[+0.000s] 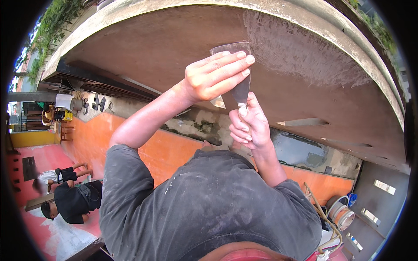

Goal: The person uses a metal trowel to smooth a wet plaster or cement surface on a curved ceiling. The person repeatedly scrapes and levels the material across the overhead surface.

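A wide putty knife (241,92) is raised against the brown-grey plastered wall (156,48), its blade edge toward the wall's upper part. My right hand (251,124) is closed around the handle from below. My left hand (217,77) lies across the blade with its fingers stretched out flat, the fingertips near the blade's right side. To the right of the blade, a lighter, rough streaked patch (296,52) spreads under the wall's curved top edge. Most of the handle is hidden inside my right hand.
Slots (303,122) pierce the wall. Below lie a water-filled trough (300,150) and an orange floor (143,141). Buckets (342,215) stand at lower right beside a bamboo pole (320,209). Two people (78,200) are at far left; sandals (99,103) lie beyond them.
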Motion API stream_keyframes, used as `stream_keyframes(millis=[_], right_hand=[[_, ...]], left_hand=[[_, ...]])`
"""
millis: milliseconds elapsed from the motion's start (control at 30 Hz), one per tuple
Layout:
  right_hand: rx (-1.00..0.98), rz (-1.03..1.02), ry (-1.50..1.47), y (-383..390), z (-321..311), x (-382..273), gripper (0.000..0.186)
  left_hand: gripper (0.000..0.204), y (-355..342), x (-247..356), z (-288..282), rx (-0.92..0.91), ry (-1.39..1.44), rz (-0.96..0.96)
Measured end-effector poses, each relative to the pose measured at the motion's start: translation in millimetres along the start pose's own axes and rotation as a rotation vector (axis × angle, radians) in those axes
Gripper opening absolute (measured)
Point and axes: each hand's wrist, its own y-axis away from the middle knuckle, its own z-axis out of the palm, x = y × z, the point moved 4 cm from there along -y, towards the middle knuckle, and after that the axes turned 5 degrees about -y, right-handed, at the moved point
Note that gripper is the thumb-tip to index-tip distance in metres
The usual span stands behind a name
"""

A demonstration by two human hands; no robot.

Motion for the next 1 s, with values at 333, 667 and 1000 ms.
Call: stream_keyframes(millis=[333,667,1000], right_hand=[[-0.066,0.054,-0.065,-2.5,16.3,-4.7,0.021],[-0.055,0.034,-0.110,-6.3,31.8,-6.2,0.024],[-0.017,0.051,-0.109,-9.2,44.3,-9.7,0.026]], left_hand=[[0.016,-16.5,-6.9,-14.5,-0.036,0.019,-0.024],[0.017,-22.5,-14.5,-15.6,0.021,0.054,-0.037],[0.018,-27.8,-19.9,-19.1,0.071,0.076,-0.071]])
